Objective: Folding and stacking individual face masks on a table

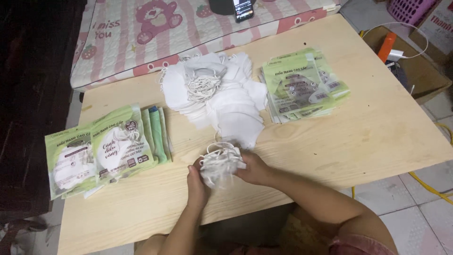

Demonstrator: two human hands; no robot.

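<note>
Here both hands, left hand [197, 182] and right hand [255, 167], clasp one mask bundle [220, 163].

Home room, likely a bedroom used for piecework. Low light-wood desk [330, 141] stands on a tiled floor [420, 208], pushed against a bed with a pink-and-white quilt [127, 42] printed with a bear and strawberries at the far side. Phone [243, 9] lies on the bed's edge. Far right: pink plastic basket [408, 8], cardboard box [424, 71], charger with white cable [396, 54], yellow cord [432, 189] across the floor.
</note>
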